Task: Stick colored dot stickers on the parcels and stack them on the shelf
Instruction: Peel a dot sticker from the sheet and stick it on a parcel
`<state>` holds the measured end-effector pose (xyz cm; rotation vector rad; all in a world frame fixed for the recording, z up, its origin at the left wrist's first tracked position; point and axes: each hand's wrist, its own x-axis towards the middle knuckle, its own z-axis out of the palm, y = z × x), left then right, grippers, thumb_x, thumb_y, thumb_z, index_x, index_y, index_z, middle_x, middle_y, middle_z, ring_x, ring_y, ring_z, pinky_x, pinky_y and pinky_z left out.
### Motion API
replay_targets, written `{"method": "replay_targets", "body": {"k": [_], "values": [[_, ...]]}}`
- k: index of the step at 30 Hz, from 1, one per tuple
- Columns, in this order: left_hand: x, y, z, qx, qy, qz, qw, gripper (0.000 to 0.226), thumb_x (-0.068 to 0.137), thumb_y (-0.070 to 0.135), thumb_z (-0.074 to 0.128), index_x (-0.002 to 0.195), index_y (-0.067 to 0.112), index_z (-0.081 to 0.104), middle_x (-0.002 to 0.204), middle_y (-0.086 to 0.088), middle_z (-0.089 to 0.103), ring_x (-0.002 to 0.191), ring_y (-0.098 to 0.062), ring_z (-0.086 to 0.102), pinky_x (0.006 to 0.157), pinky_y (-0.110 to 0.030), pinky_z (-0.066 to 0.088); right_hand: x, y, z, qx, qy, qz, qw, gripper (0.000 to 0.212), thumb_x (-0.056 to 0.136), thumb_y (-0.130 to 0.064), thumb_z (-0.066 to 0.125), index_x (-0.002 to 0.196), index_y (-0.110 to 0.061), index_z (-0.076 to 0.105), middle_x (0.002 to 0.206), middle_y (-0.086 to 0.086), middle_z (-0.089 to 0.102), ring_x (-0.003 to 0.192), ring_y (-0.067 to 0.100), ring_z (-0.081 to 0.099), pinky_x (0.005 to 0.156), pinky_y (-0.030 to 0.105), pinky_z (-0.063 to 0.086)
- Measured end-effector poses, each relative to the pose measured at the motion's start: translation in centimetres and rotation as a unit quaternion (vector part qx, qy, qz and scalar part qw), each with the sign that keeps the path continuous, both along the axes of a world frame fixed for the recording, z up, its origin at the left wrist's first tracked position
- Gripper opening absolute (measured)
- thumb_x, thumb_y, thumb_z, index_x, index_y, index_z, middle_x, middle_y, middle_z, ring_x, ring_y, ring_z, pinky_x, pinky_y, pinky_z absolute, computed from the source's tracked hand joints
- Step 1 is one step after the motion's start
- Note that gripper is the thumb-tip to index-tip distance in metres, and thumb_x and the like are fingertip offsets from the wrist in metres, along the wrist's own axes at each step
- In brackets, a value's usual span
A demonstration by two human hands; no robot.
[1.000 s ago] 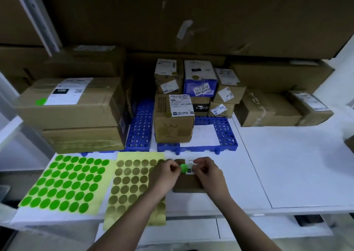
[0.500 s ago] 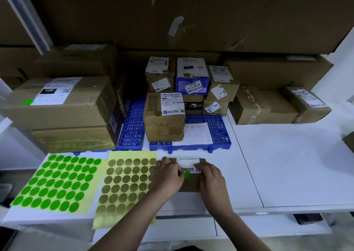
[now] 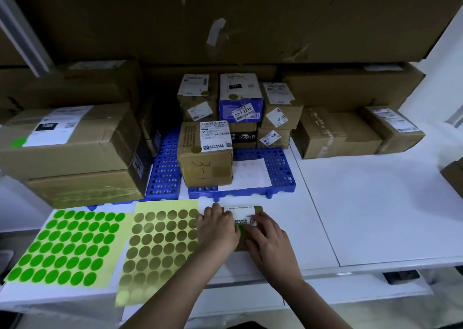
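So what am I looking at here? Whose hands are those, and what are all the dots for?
The picture comes from a camera worn on a person's head, looking down at their own hands. The left hand and right hand both rest on a small brown parcel lying on the white table, with a green dot sticker showing between them. Beside it lie a sheet of green dots and a sheet of gold dots. Behind, more cardboard boxes stand on blue plastic trays.
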<state>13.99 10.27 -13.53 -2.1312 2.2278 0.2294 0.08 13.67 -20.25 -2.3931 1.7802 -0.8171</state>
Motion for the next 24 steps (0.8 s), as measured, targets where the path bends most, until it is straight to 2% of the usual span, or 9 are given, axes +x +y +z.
{"method": "replay_targets", "body": {"k": [6, 11, 13, 15, 19, 22, 24], "values": [[-0.3, 0.1, -0.4, -0.025, -0.047, -0.035, 0.998, 0.036, 0.094, 0.037, 0.037, 0.12, 0.017, 0.051, 0.125, -0.006, 0.044, 0.117, -0.026, 0.039, 0.093, -0.038, 0.029, -0.1, -0.1, -0.3, -0.043, 0.009, 0.012, 0.999, 0.029, 0.086, -0.031, 0.051, 0.11, -0.024, 0.065, 0.117, 0.002, 0.061, 0.117, 0.021, 0.054, 0.077, 0.031, 0.05], [0.3, 0.1, -1.1, -0.053, -0.048, -0.019, 0.997, 0.047, 0.091, 0.048, 0.036, 0.124, 0.017, 0.047, 0.128, -0.007, 0.041, 0.117, -0.025, 0.037, 0.094, -0.037, 0.029, -0.2, -0.1, -0.4, -0.021, -0.003, 0.01, 1.0, 0.03, 0.086, -0.033, 0.051, 0.112, -0.026, 0.063, 0.121, -0.001, 0.058, 0.118, 0.019, 0.051, 0.08, 0.029, 0.05], [0.9, 0.3, -1.8, -0.065, -0.012, 0.018, 0.998, 0.052, 0.088, 0.056, 0.039, 0.124, 0.019, 0.043, 0.127, -0.004, 0.039, 0.116, -0.023, 0.037, 0.093, -0.035, 0.03, -0.1, -0.2, -0.2, 0.006, -0.036, 0.002, 0.999, 0.031, 0.084, -0.033, 0.051, 0.113, -0.027, 0.059, 0.121, -0.005, 0.055, 0.117, 0.016, 0.05, 0.082, 0.031, 0.051], [1.5, 0.5, -2.6, -0.074, 0.066, 0.06, 0.993, 0.057, 0.085, 0.059, 0.045, 0.128, 0.022, 0.04, 0.13, -0.001, 0.036, 0.12, -0.021, 0.036, 0.095, -0.032, 0.032, 0.2, -0.5, 0.1, 0.024, -0.073, -0.023, 0.997, 0.033, 0.083, -0.034, 0.051, 0.115, -0.026, 0.057, 0.12, -0.005, 0.056, 0.114, 0.015, 0.049, 0.086, 0.032, 0.051], [2.0, 0.7, -4.1, -0.061, 0.2, 0.076, 0.975, 0.067, 0.087, 0.053, 0.052, 0.144, 0.028, 0.027, 0.146, -0.001, 0.022, 0.134, -0.019, 0.027, 0.106, -0.034, 0.032, 1.2, -1.9, 0.8, 0.079, -0.12, -0.107, 0.984, 0.047, 0.085, -0.03, 0.064, 0.13, -0.019, 0.052, 0.131, 0.002, 0.051, 0.12, 0.021, 0.048, 0.092, 0.034, 0.044], [1.9, 0.9, -4.7, -0.078, 0.235, 0.076, 0.966, 0.061, 0.089, 0.047, 0.053, 0.143, 0.028, 0.033, 0.148, 0.001, 0.027, 0.134, -0.018, 0.032, 0.105, -0.034, 0.032, 2.0, -2.7, 1.2, 0.159, -0.134, -0.142, 0.968, 0.061, 0.089, -0.038, 0.061, 0.141, -0.018, 0.039, 0.141, 0.003, 0.042, 0.127, 0.024, 0.044, 0.098, 0.037, 0.039], [1.9, 0.9, -5.0, -0.097, 0.216, 0.071, 0.969, 0.058, 0.089, 0.046, 0.053, 0.141, 0.026, 0.037, 0.146, 0.001, 0.033, 0.134, -0.019, 0.034, 0.105, -0.033, 0.029, 2.2, -2.9, 1.3, 0.178, -0.11, -0.146, 0.967, 0.061, 0.091, -0.044, 0.055, 0.144, -0.021, 0.034, 0.144, 0.001, 0.039, 0.129, 0.022, 0.041, 0.102, 0.036, 0.036]]}}
